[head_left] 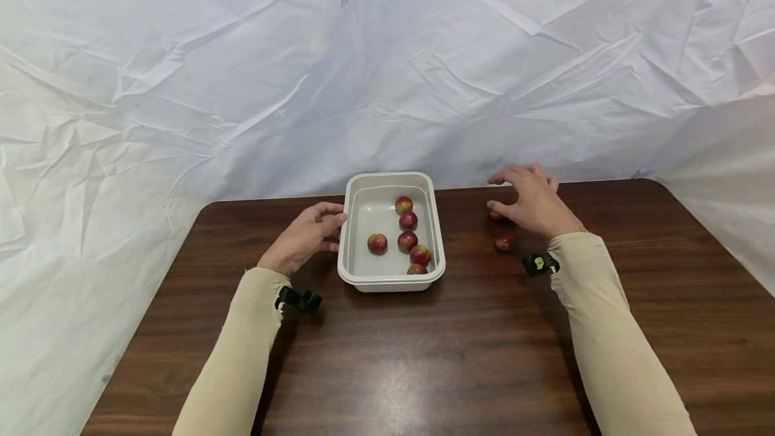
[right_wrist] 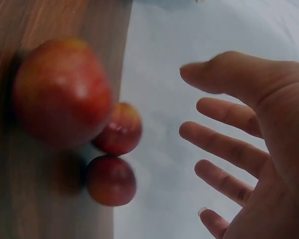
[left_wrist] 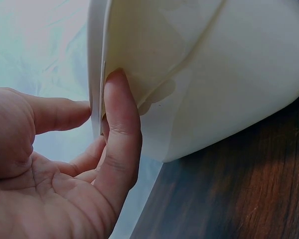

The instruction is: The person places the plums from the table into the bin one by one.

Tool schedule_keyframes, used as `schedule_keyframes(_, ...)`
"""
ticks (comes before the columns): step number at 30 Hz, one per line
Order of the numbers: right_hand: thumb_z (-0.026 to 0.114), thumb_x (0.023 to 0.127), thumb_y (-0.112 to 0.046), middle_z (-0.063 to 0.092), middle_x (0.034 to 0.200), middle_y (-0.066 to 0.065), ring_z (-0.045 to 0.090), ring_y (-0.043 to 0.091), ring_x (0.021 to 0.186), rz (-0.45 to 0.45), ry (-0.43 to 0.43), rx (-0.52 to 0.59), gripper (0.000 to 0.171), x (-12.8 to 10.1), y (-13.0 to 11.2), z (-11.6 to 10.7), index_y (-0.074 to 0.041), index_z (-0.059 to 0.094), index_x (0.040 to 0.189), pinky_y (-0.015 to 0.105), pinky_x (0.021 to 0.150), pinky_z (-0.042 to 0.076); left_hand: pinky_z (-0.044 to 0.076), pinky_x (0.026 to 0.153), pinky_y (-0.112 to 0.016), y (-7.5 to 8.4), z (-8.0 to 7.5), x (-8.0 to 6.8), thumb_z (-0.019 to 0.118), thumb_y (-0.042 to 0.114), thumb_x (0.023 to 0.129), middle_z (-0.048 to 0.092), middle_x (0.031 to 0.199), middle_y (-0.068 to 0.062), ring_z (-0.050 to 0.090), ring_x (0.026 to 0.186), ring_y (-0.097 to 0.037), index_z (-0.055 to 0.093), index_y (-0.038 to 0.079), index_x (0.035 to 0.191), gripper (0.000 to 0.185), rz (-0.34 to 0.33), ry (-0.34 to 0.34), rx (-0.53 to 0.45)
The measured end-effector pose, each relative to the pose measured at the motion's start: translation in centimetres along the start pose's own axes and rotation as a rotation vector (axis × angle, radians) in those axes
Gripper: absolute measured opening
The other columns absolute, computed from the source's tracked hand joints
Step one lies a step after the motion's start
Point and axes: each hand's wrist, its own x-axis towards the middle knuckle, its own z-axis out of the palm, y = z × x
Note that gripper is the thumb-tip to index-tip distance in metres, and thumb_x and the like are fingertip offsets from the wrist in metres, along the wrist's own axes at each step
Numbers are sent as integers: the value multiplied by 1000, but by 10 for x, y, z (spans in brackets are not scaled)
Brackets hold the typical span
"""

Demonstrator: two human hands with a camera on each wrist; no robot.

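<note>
A white plastic container (head_left: pixel 390 280) stands on the table with several red and yellow-green plums (head_left: pixel 408 241) inside. At its left side, my left hand (head_left: pixel 305 237) pinches the rim. The left wrist view shows the thumb (left_wrist: pixel 65 114) at the rim's edge and a finger (left_wrist: pixel 122 124) against the wall below it. To the container's right, my right hand (head_left: pixel 531 200) is over loose plums (head_left: pixel 505 241), fingers spread and nothing held. Three plums (right_wrist: pixel 62 94) show in the right wrist view, apart from the fingers; from the head, the hand partly hides them.
The dark wooden table (head_left: pixel 387 362) reaches back to a wrinkled white sheet (head_left: pixel 387 86) that hangs behind it and along both sides. Black straps with small mounts (head_left: pixel 298 300) sit at both wrists.
</note>
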Motion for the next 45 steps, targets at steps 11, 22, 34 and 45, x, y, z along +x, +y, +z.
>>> schedule_keyframes(11, 75, 95, -25, 58, 143, 18, 36, 42, 128, 26, -73, -11, 46, 1, 15, 8, -8, 62, 135, 60, 87, 22, 60, 83, -32, 3, 0, 1, 51, 25, 109, 56, 133, -20, 63, 101, -23, 43, 4, 147, 45, -1, 3, 8)
schedule_keyframes(22, 74, 95, -24, 61, 137, 21, 38, 45, 123, 68, -142, 2, 44, 2, 24, 18, -7, 62, 134, 64, 90, 22, 60, 84, -32, 1, -1, 1, 52, 26, 108, 56, 132, -19, 63, 101, -23, 42, 3, 148, 46, -1, 2, 16)
schedule_keyframes(34, 73, 94, -18, 63, 136, 23, 35, 47, 130, 70, -162, -36, 41, 4, 30, 28, -9, 64, 133, 60, 88, 24, 60, 84, -32, -1, -1, 0, 51, 25, 109, 55, 135, -21, 62, 103, -24, 42, 3, 147, 45, 2, -7, 10)
schedule_keyframes(45, 72, 95, -20, 63, 135, 22, 36, 46, 129, 66, -155, -38, 40, 4, 29, 29, -9, 64, 133, 60, 88, 24, 61, 84, -33, 1, -1, 0, 50, 24, 109, 56, 133, -19, 63, 103, -23, 43, 4, 146, 42, -4, -4, 3)
